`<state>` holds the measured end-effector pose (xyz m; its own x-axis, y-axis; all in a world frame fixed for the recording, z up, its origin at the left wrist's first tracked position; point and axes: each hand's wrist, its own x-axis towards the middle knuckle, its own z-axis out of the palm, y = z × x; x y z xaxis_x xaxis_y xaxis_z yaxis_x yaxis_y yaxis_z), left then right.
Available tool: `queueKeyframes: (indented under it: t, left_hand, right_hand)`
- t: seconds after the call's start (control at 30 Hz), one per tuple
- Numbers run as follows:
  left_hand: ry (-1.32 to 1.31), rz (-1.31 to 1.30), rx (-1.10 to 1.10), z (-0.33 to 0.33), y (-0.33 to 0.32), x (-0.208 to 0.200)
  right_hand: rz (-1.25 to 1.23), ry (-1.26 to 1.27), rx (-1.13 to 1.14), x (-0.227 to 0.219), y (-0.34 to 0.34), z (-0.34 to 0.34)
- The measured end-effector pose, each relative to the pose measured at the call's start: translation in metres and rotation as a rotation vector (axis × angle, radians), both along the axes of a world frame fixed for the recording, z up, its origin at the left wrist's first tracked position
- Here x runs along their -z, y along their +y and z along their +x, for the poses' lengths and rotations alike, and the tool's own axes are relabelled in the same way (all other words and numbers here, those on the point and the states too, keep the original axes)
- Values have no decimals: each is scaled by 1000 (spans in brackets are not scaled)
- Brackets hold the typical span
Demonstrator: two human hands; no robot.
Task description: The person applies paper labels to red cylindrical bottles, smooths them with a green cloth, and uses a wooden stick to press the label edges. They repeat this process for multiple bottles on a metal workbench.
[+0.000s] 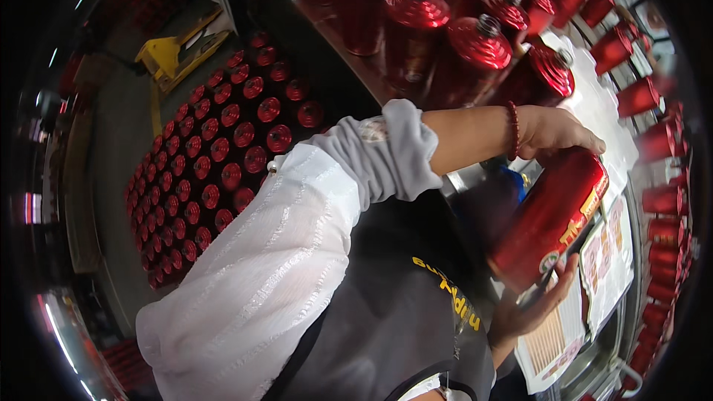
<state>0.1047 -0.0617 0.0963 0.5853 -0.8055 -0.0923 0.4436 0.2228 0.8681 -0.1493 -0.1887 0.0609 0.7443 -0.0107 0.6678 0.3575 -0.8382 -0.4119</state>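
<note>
A glossy red metal cylinder (538, 226) with a printed gold and white label is tilted between my two hands. My left hand (557, 131), wearing a beaded bracelet at the wrist, is closed over its upper end. At the lower end, the fingers and thumb of my right hand (531, 315) press against the cylinder; part of that hand is hidden. Beside it lie sheets of printed stickers (605, 260) and a striped paper sheet (553, 345). Several similar cylinders (479, 48) with ridged tops and short metal necks stand just beyond my left forearm.
Many red cylinders (243, 134) stand in rows on the floor at left. Behind them is a yellow pallet jack (167, 56). More cylinders (665, 200) line the right side. White sheeting (594, 89) covers part of the work surface. A blue object (511, 184) lies behind the held cylinder.
</note>
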Motion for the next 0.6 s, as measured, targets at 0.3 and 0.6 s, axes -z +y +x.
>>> queueKeyframes:
  t: [0.3, 0.6]
  left_hand:
    - [-374, -192, -656, -73, 210, -74]
    - [-735, 88, -991, -88, 288, -46]
  right_hand:
    - [-240, -149, -382, -34, 69, 72]
    - [-229, -32, -300, -35, 69, 132]
